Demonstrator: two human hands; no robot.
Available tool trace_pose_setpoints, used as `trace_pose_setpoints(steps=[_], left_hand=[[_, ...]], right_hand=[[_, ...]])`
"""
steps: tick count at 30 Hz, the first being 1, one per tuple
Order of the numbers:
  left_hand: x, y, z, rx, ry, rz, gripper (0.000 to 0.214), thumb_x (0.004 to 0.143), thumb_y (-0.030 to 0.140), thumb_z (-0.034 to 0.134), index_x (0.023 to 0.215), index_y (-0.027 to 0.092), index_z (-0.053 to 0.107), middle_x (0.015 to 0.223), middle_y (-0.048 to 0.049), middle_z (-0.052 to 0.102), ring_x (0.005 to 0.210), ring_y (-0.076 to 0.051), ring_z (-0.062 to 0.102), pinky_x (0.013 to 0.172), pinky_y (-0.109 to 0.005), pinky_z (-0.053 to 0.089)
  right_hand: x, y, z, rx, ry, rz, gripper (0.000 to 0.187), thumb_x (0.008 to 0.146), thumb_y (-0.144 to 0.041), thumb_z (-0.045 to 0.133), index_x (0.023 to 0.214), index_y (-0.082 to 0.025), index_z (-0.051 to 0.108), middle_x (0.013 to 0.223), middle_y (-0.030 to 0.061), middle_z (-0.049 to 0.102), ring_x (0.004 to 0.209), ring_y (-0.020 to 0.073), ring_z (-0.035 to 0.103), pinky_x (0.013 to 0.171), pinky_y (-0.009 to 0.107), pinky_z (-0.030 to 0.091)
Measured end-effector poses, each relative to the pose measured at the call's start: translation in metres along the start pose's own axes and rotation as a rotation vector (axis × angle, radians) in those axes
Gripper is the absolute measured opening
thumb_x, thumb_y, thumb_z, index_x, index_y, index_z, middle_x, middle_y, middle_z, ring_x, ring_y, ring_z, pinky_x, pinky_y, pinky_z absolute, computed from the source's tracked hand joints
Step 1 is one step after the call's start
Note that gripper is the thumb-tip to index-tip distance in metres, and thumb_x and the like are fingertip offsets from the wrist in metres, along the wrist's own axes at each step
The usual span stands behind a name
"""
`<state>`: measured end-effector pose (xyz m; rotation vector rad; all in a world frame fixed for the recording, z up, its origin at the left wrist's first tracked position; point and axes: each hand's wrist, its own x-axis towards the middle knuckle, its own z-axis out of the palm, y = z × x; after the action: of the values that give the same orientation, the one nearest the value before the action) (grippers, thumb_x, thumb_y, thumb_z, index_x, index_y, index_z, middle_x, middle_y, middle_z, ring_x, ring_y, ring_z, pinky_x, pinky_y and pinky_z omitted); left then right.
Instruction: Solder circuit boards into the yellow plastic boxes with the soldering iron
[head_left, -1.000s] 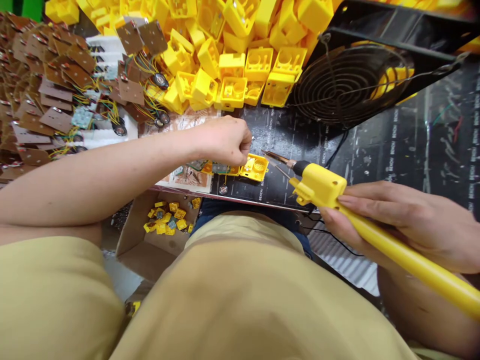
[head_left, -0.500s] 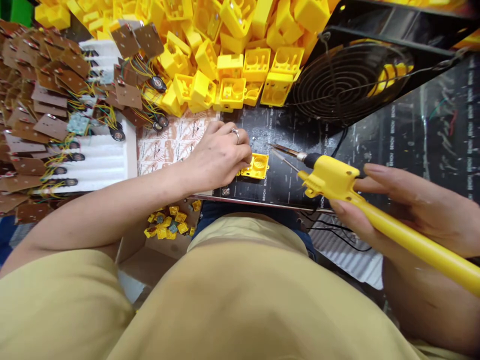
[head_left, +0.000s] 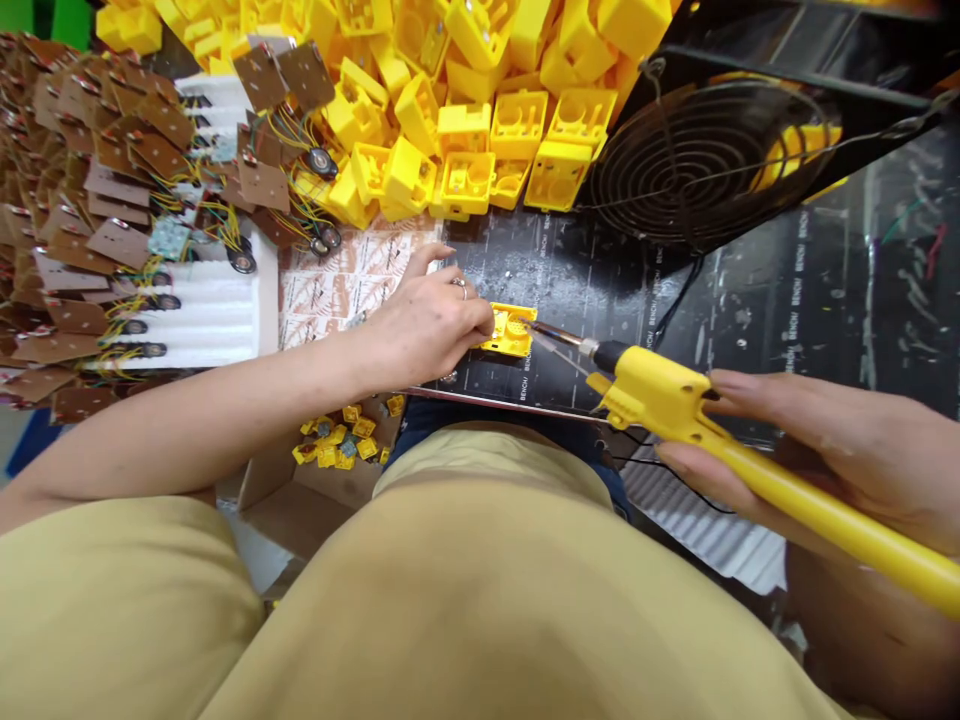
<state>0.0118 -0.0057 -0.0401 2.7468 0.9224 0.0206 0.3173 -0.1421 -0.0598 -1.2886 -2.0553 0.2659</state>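
A black table (head_left: 742,310) printed with white lettering spreads across the view, with a caged black fan (head_left: 675,185) at its far right. A heap of yellow housings (head_left: 465,125) covers the far side. To the left, brown circuit boards (head_left: 112,145) with thin wires and small round black parts crowd a white ribbed tray (head_left: 217,325). Below the near edge, a cardboard box (head_left: 300,510) holds small yellow pieces (head_left: 345,445).

One open yellow case (head_left: 517,328) lies on the table near its front edge, in front of the person. The left hand (head_left: 431,320), with a ring, rests at the left end of this case, fingers bent down to it; whether they pinch anything cannot be told. The right hand (head_left: 817,430) grips a yellow soldering iron (head_left: 664,395) between thumb and fingers. Its slim metal tip points left at the right side of the case; contact is unclear.
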Motion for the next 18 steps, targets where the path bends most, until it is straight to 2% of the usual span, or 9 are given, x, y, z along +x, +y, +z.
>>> trace_pose_setpoints(steps=[2, 4, 7, 10, 14, 17, 18], left_hand=[[0.000, 0.001, 0.000, 0.019, 0.003, -0.007, 0.027, 0.095, 0.020, 0.052, 0.086, 0.024, 0.077, 0.080, -0.0043, 0.075, 0.091, -0.024, 0.069, 0.114, -0.058, 0.043], [0.001, 0.004, 0.000, 0.031, 0.015, -0.020, 0.027, 0.095, 0.020, 0.052, 0.085, 0.024, 0.076, 0.080, -0.0048, 0.075, 0.090, -0.025, 0.068, 0.112, -0.058, 0.043], [0.003, 0.007, -0.001, 0.064, 0.056, -0.031, 0.028, 0.096, 0.023, 0.051, 0.080, 0.024, 0.074, 0.081, -0.0049, 0.074, 0.096, -0.026, 0.068, 0.111, -0.057, 0.043], [0.006, 0.007, -0.001, 0.092, 0.046, -0.022, 0.028, 0.095, 0.024, 0.052, 0.079, 0.023, 0.074, 0.081, -0.0045, 0.074, 0.095, -0.025, 0.067, 0.110, -0.055, 0.044], [0.010, 0.005, -0.002, 0.135, -0.017, -0.006, 0.027, 0.094, 0.024, 0.051, 0.082, 0.021, 0.075, 0.079, -0.0047, 0.073, 0.089, -0.024, 0.067, 0.106, -0.052, 0.045], [0.013, 0.006, -0.002, 0.154, -0.033, -0.002, 0.026, 0.091, 0.022, 0.052, 0.079, 0.020, 0.075, 0.076, -0.0040, 0.071, 0.089, -0.024, 0.067, 0.105, -0.051, 0.044], [0.014, 0.006, -0.003, 0.158, -0.036, -0.001, 0.025, 0.090, 0.021, 0.052, 0.079, 0.020, 0.074, 0.075, -0.0037, 0.071, 0.088, -0.024, 0.067, 0.105, -0.051, 0.044]], right_hand=[[0.010, -0.003, -0.003, 0.013, -0.025, -0.185, 0.034, 0.102, -0.043, 0.068, 0.131, -0.026, 0.065, 0.090, 0.0014, 0.079, 0.077, 0.0148, 0.077, 0.066, 0.022, 0.063], [0.019, -0.006, -0.005, 0.005, -0.010, -0.278, 0.031, 0.095, -0.031, 0.078, 0.124, -0.024, 0.067, 0.087, -0.0011, 0.079, 0.078, 0.0130, 0.077, 0.070, 0.019, 0.063], [0.028, -0.012, -0.006, 0.049, 0.007, -0.290, 0.033, 0.086, -0.023, 0.087, 0.113, -0.019, 0.069, 0.086, 0.0000, 0.078, 0.080, 0.0118, 0.076, 0.077, 0.018, 0.064], [0.033, -0.016, -0.004, 0.109, -0.026, -0.335, 0.031, 0.084, -0.020, 0.088, 0.106, -0.018, 0.066, 0.082, 0.0001, 0.075, 0.078, 0.0101, 0.075, 0.081, 0.018, 0.064], [0.036, -0.016, -0.001, 0.104, -0.030, -0.304, 0.023, 0.088, -0.023, 0.085, 0.098, -0.021, 0.064, 0.077, -0.0024, 0.071, 0.075, 0.0093, 0.073, 0.083, 0.022, 0.067], [0.034, -0.014, 0.002, 0.104, -0.015, -0.355, 0.019, 0.091, -0.027, 0.082, 0.097, -0.023, 0.064, 0.079, -0.0040, 0.072, 0.074, 0.0077, 0.073, 0.082, 0.019, 0.066], [0.033, -0.014, 0.003, 0.089, -0.010, -0.327, 0.018, 0.092, -0.031, 0.081, 0.096, -0.024, 0.065, 0.080, -0.0049, 0.073, 0.075, 0.0078, 0.073, 0.082, 0.018, 0.066]])
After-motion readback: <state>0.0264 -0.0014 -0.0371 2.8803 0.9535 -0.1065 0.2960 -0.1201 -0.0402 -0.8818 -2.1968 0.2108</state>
